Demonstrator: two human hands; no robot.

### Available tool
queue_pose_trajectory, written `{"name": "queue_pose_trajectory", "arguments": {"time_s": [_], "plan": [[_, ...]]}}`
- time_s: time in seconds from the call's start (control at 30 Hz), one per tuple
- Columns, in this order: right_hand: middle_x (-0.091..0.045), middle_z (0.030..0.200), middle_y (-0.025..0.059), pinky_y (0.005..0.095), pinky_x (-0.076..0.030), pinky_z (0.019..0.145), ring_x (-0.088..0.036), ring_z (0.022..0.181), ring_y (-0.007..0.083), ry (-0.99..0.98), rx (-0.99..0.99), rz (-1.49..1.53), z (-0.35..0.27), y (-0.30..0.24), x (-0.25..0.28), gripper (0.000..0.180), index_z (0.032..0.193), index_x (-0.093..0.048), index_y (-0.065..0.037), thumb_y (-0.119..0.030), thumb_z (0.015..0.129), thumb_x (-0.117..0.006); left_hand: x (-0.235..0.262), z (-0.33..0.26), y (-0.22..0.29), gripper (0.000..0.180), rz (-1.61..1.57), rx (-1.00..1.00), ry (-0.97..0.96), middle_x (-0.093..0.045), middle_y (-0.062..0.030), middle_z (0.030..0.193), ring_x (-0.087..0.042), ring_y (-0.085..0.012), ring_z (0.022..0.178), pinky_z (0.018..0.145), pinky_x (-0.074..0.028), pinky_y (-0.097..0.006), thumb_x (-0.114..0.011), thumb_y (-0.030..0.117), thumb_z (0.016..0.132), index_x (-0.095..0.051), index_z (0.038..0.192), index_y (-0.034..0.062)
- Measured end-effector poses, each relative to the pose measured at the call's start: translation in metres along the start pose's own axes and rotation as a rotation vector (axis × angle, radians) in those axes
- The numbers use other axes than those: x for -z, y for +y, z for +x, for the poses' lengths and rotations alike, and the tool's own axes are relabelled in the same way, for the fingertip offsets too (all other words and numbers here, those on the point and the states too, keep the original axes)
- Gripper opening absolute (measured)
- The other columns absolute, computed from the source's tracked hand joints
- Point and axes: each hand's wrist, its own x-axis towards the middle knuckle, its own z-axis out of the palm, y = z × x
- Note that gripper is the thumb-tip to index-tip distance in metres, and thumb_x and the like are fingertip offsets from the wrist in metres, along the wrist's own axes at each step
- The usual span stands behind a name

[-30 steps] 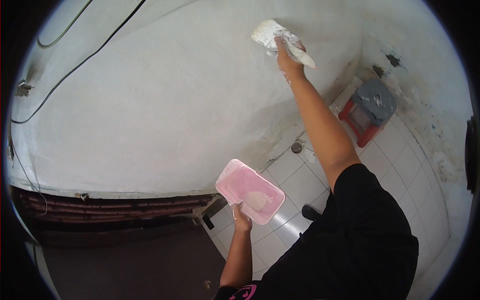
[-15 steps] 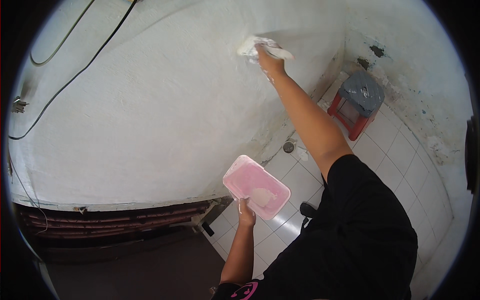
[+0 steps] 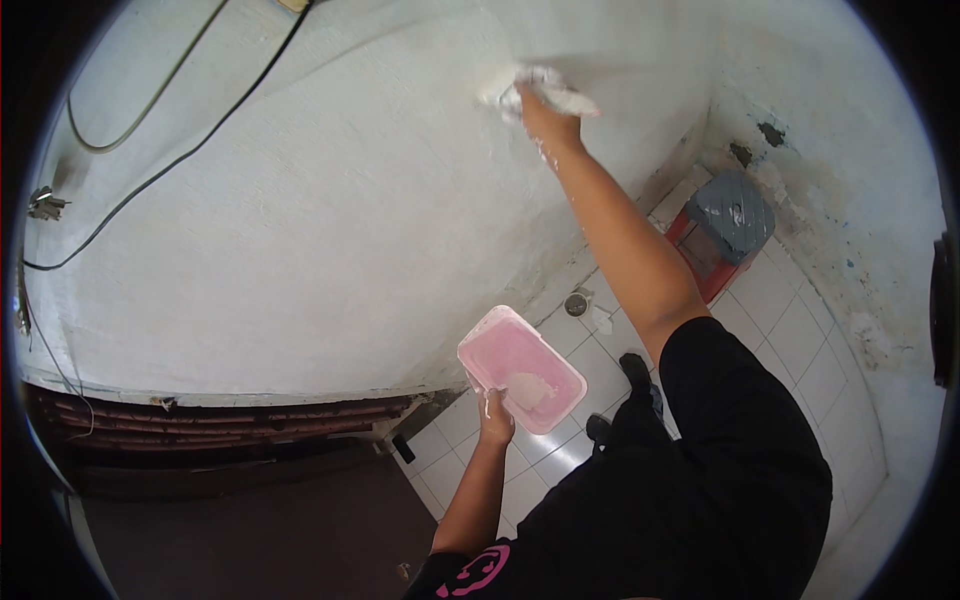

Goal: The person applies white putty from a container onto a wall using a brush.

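My right hand [image 3: 545,118] is raised at the upper middle, closed on a white rag [image 3: 568,100] smeared with white paste. The rag lies against the pale wall [image 3: 300,210]; its exact shape is hard to make out. White smears also streak my right wrist. Lower down, my left hand [image 3: 495,415] grips the near edge of a pink plastic tub [image 3: 500,350], its thumb over the rim. A patch of off-white paste [image 3: 530,390] sits inside the tub, which is tilted with its open side toward me.
A grey-topped red stool [image 3: 735,215] stands in the right corner. On the tiled floor [image 3: 790,330] sits a small cup [image 3: 576,304]. Black cables [image 3: 165,170] hang at left, near a plug [image 3: 47,204]. A dark brown surface [image 3: 260,520] lies at lower left.
The rag has shifted slightly right on the wall in my right hand. The tub has moved a little to the right. More of my legs and feet now show.
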Motion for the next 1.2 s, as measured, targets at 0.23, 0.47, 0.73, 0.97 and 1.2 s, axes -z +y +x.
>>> {"name": "queue_pose_trajectory", "arguments": {"time_s": [0.23, 0.47, 0.73, 0.97, 1.2], "plan": [[-0.055, 0.115, 0.0126, 0.0340, -0.036, 0.099, -0.050, 0.111, 0.0238, -0.043, 0.162, -0.697, 0.040, 0.096, 0.049, 0.054, 0.114, -0.050, 0.000, -0.040, 0.081, -0.063, -0.043, 0.012, 0.027, 0.034, -0.130, 0.074, -0.044, -0.045, -0.0201, 0.118, -0.045, -0.0335, 0.107, 0.093, -0.038, -0.043, -0.040, 0.012, 0.082, -0.035, 0.114, 0.0003], [-0.064, 0.087, 0.0120, 0.0292, -0.050, 0.072, -0.063, 0.082, 0.0196, 0.004, -0.176, -0.346, 0.005, 0.103, 0.073, 0.025, 0.095, -0.059, 0.000, -0.016, 0.076, -0.065, -0.092, 0.031, 0.066, 0.038, -0.222, 0.062, 0.015, -0.050, -0.0149, 0.112, -0.049, -0.0249, 0.104, 0.090, -0.039, -0.035, -0.036, 0.018, 0.089, -0.038, 0.120, -0.0025], [-0.059, 0.095, 0.0098, 0.0307, -0.046, 0.080, -0.056, 0.092, 0.0199, -0.086, 0.340, -0.065, 0.049, -0.137, -0.024, 0.039, 0.101, -0.056, -0.002, -0.033, 0.079, -0.065, -0.134, 0.051, 0.041, 0.035, -0.227, -0.015, -0.058, -0.051, -0.0175, 0.113, -0.048, -0.0271, 0.106, 0.092, -0.037, -0.037, -0.035, 0.017, 0.089, -0.044, 0.113, -0.0068], [-0.061, 0.102, 0.0150, 0.0358, -0.044, 0.087, -0.058, 0.098, 0.0281, -0.072, 0.318, -0.663, 0.034, 0.081, 0.057, 0.032, 0.099, -0.060, -0.001, -0.025, 0.078, -0.065, -0.143, 0.051, 0.053, 0.034, -0.239, 0.061, -0.046, -0.055, -0.0155, 0.104, -0.055, -0.0266, 0.095, 0.084, -0.045, -0.038, -0.041, 0.013, 0.086, -0.043, 0.117, -0.0018], [-0.060, 0.099, 0.0113, 0.0294, -0.054, 0.071, -0.061, 0.089, 0.0186, -0.241, -0.386, -0.254, -0.024, 0.074, 0.134, 0.029, 0.104, -0.056, -0.001, -0.015, 0.080, -0.062, -0.138, 0.029, 0.095, 0.047, -0.357, 0.031, -0.059, -0.053, -0.0132, 0.106, -0.059, -0.0252, 0.092, 0.075, -0.053, -0.040, -0.047, 0.009, 0.080, -0.035, 0.126, 0.0058]]}}
